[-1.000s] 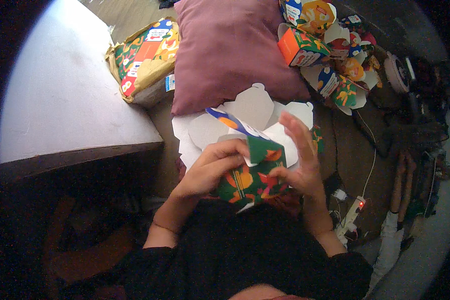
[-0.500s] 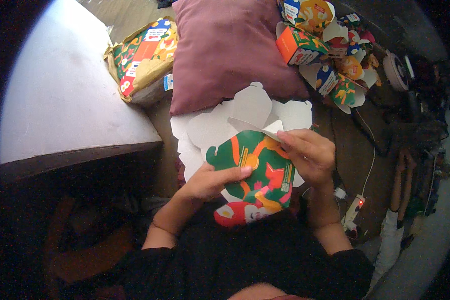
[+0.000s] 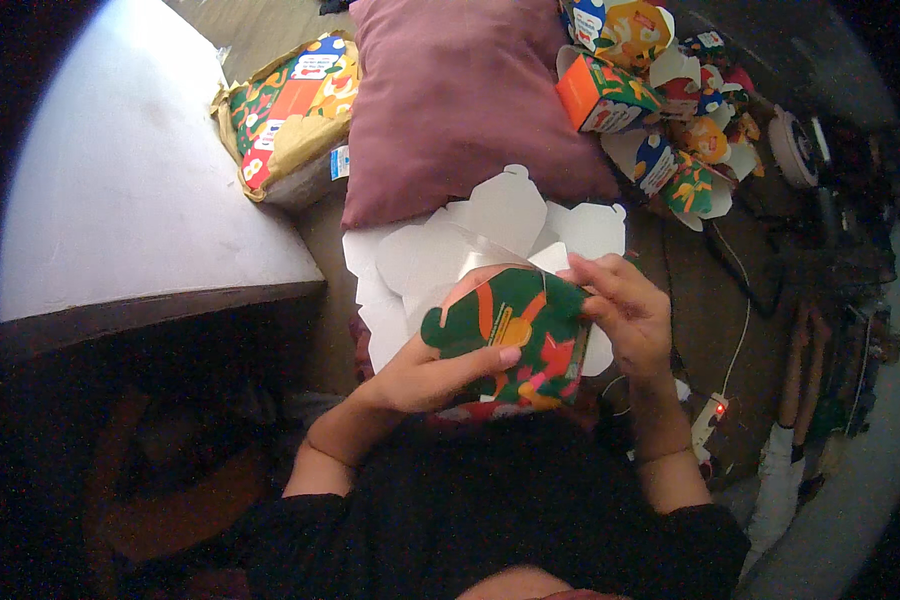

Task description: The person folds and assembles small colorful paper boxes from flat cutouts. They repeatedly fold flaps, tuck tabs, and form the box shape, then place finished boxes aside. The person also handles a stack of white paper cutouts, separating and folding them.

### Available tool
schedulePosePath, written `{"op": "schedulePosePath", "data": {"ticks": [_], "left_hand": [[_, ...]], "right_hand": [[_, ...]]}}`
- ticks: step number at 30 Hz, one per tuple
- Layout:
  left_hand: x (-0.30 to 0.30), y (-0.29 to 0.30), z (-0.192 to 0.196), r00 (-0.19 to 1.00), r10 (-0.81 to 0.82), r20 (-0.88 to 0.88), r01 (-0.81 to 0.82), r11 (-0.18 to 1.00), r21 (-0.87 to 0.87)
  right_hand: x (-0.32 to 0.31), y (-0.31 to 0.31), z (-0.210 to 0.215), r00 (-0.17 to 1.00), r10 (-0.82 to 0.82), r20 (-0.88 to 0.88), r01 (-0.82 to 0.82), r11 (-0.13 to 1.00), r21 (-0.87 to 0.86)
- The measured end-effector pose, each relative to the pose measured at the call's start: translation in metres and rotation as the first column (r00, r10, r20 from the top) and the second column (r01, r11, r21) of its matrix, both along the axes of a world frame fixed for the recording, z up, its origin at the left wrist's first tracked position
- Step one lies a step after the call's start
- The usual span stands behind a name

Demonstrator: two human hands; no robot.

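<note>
My left hand [image 3: 420, 375] is closed on a partly folded cardboard food carton [image 3: 470, 345], its thumb lying across the printed face. That face is green with orange, red, pink and yellow shapes, and white inner flaps stand up at the far side. At the carton's far right corner, the bent fingers of my right hand [image 3: 630, 320] grip the edge of the card. Beneath and beyond the carton are spread white flat carton blanks [image 3: 390, 255] with notched tabs. The carton's underside and my left fingers behind it are hidden.
A mauve cushion [image 3: 460, 110] lies beyond the blanks. To its left, torn brown wrapping holds a stack of printed cartons [image 3: 295, 105], beside a white-topped table [image 3: 140, 180]. Folded cartons [image 3: 610, 95] are heaped at the far right. A lit power strip [image 3: 708, 420] with cables lies at right.
The carton's printed face has tilted, and its red near flap has mostly gone out of sight. A far flap now curves inward. My right fingers have shifted slightly at the corner.
</note>
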State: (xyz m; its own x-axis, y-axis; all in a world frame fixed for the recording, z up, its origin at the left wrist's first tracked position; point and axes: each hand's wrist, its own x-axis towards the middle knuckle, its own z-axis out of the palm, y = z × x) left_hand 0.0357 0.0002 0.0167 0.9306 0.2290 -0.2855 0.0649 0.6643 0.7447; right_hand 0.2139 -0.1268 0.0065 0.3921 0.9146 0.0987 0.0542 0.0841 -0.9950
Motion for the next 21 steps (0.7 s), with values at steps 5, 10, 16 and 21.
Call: {"op": "schedulePosePath", "data": {"ticks": [5, 10, 16, 21], "left_hand": [[0.004, -0.001, -0.005, 0.987, -0.15, 0.057, 0.138, 0.974, 0.181], [0.009, 0.002, -0.023, 0.972, -0.105, 0.21, 0.13, 0.986, -0.109], [0.007, -0.002, -0.034, 0.961, -0.036, 0.273, 0.123, 0.944, -0.306], [-0.004, 0.001, -0.042, 0.963, 0.02, 0.27, 0.076, 0.937, -0.34]], "right_hand": [[-0.007, -0.007, 0.006, 0.99, -0.05, 0.129, 0.04, 0.996, 0.079], [-0.016, -0.015, 0.019, 0.838, 0.117, 0.533, -0.268, 0.94, 0.213], [-0.011, -0.008, 0.009, 0.993, 0.025, 0.119, -0.031, 0.998, 0.047], [-0.006, -0.006, 0.003, 0.927, 0.221, 0.304, -0.241, 0.97, 0.031]]}}
